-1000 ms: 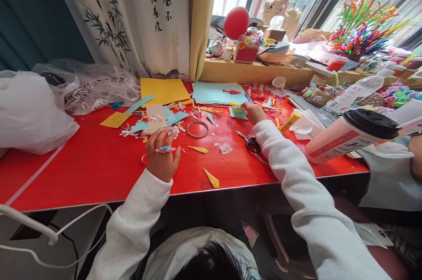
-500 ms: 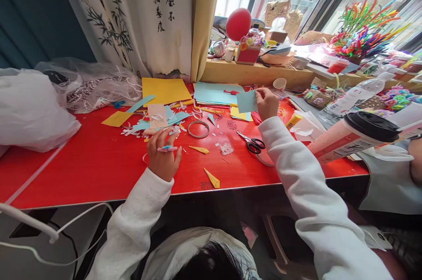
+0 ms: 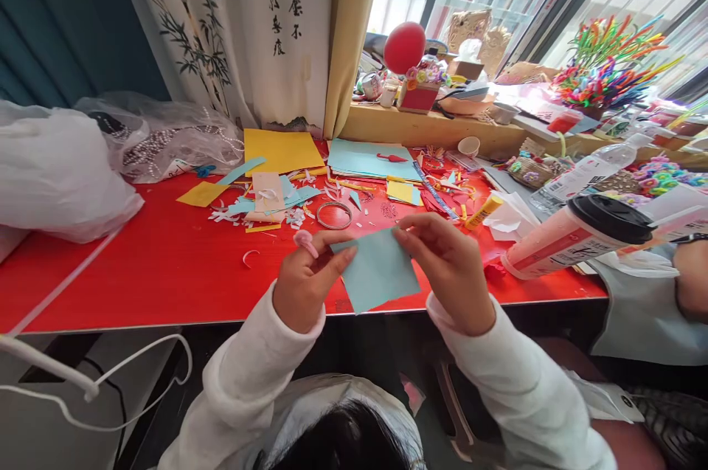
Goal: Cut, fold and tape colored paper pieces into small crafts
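Note:
A light blue square of paper (image 3: 383,274) is held up above the table's front edge, between both hands. My left hand (image 3: 310,278) pinches its left upper edge between thumb and fingers; a pink fluffy ring (image 3: 306,241) is on one finger. At the upper right corner, my right hand (image 3: 450,263) grips the sheet with thumb and forefinger. Beyond the hands lie a round metal-looking ring (image 3: 334,215) and a small stack of yellow and blue paper squares (image 3: 403,192). The scissors and folded yellow pieces are hidden behind the hands and sheet.
On the red table (image 3: 166,271) are paper scraps (image 3: 268,197), yellow sheets (image 3: 285,149), blue sheets (image 3: 368,158) and a glue stick (image 3: 484,212). A drink cup (image 3: 575,237) and a water bottle (image 3: 600,166) stand at right. White plastic bags (image 3: 60,167) fill the left end. Another person's arm (image 3: 691,274) shows at far right.
My right hand has brought the blue paper square from the back of the table toward me. My left hand has moved right from the scraps and taken hold of its left side.

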Available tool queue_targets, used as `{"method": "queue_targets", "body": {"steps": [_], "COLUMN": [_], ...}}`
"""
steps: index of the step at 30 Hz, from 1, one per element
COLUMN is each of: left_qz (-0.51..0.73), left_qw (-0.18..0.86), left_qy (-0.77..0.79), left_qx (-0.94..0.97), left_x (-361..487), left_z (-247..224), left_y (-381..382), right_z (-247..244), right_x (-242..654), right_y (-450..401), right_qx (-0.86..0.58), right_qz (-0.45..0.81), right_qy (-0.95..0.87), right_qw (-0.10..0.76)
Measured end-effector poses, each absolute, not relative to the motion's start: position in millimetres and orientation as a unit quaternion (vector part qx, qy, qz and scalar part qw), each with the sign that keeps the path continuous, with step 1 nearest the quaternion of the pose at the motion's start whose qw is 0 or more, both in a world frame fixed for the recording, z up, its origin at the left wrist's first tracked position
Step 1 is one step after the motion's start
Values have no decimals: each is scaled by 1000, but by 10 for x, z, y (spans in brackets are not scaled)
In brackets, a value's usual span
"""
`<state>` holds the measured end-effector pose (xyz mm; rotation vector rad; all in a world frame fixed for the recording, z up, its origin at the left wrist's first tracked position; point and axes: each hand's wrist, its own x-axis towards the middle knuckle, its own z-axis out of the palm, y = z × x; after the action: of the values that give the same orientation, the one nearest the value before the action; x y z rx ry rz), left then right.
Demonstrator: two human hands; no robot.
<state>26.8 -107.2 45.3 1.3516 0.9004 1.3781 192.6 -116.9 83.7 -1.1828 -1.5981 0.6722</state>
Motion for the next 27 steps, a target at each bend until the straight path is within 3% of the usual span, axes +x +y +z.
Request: {"method": "queue_targets", "body": {"steps": [3,9,16,19,22,27], "left_qz": [544,549,472,465,477,435], "left_qw": [447,461,494,515,492,417], "left_qy": [399,418,415,421,436,396], "left_qx": [587,558,601,583,583,693], "left_x": [241,167,33,6,-37,-117], "left_z": [432,309,222,207,201,186], "left_y": [-1120,-1102,-1171,-1194,-1213,-1285], "right_z": [715,452,373,344,306,263], "right_x": [1905,1853,1794,1735,1693,1675], "right_y": [-1292,-1364,-1335,-1331,-1348,-1435], "right_qx": [-481,-443,-467,-463,-465,-469], "right_qz": [361,519,515,531,534,545], "right_qy": [-594,-534,-599,-592,-582,-610], "right_qw": [535,499,396,392,400,333]}}
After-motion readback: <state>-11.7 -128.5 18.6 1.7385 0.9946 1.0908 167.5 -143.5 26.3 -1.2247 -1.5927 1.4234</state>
